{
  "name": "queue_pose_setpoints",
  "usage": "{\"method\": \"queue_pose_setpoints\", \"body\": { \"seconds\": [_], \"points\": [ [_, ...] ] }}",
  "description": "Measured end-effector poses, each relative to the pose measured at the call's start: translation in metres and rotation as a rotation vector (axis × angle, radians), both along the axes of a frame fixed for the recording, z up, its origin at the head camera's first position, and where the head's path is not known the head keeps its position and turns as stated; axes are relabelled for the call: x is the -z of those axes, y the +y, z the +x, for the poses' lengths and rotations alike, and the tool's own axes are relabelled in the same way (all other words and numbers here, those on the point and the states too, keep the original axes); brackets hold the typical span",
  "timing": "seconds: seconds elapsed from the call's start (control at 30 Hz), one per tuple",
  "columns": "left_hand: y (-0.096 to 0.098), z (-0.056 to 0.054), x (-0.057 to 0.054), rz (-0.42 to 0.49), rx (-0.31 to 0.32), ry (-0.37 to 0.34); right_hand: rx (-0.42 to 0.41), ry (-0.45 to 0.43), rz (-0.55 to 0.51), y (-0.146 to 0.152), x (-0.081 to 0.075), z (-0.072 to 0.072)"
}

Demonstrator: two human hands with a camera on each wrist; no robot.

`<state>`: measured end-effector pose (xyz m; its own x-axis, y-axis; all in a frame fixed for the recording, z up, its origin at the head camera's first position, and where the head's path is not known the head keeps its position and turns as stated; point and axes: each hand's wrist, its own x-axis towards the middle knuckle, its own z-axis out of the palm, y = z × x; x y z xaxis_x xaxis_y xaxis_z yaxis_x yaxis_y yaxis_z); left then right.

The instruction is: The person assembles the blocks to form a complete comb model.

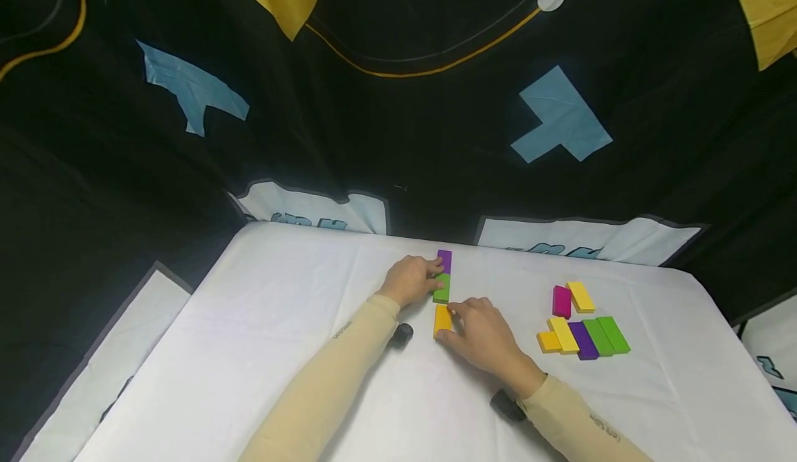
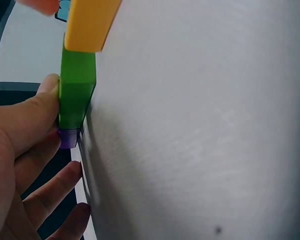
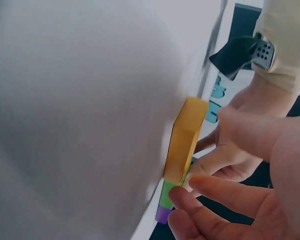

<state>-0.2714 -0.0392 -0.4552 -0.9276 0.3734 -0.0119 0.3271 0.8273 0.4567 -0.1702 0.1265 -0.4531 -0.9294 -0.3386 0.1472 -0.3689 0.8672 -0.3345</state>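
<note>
On the white tabletop, a purple block (image 1: 445, 261), a green block (image 1: 442, 289) and a yellow block (image 1: 442, 319) form a line, purple farthest away. A narrow gap parts the yellow from the green in the head view. My left hand (image 1: 408, 279) lies along the left side of the line, its thumb touching the green block (image 2: 76, 90) and a finger at the purple block (image 2: 68, 138). On the other side, my right hand (image 1: 482, 334) has thumb and fingers against the yellow block (image 3: 186, 140). The fingers of both hands are fairly straight.
To the right lie several more blocks: a magenta block (image 1: 562, 301), a yellow block (image 1: 581, 297), and a row with a purple block (image 1: 583, 340) and green blocks (image 1: 613, 335). A black patterned cloth (image 1: 398, 137) hangs behind the table (image 1: 280, 275).
</note>
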Motion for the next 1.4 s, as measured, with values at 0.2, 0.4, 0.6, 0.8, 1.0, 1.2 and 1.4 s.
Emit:
{"method": "queue_pose_setpoints", "body": {
  "seconds": [0.2, 0.4, 0.6, 0.8, 1.0, 1.2, 1.4],
  "points": [
    [0.000, 0.000, 0.000, -0.001, 0.003, 0.001, -0.027, 0.044, 0.031, -0.002, -0.002, 0.005],
    [0.000, 0.000, 0.001, 0.005, 0.000, 0.003, -0.041, 0.063, 0.031, -0.005, -0.002, 0.003],
    [0.000, 0.000, 0.001, -0.001, -0.001, -0.005, -0.026, 0.032, 0.024, -0.006, -0.002, 0.000],
    [0.001, 0.001, 0.000, -0.013, -0.011, -0.011, -0.037, 0.038, 0.024, -0.007, -0.001, -0.003],
    [0.001, 0.001, -0.001, -0.010, -0.014, -0.016, -0.038, 0.038, 0.031, -0.008, -0.001, -0.006],
    [0.001, 0.001, -0.001, -0.011, -0.008, -0.010, -0.036, 0.038, 0.025, -0.008, -0.001, -0.008],
    [0.001, 0.001, 0.000, -0.016, -0.009, -0.015, -0.029, 0.029, 0.030, -0.008, -0.002, -0.008]
  ]
}}
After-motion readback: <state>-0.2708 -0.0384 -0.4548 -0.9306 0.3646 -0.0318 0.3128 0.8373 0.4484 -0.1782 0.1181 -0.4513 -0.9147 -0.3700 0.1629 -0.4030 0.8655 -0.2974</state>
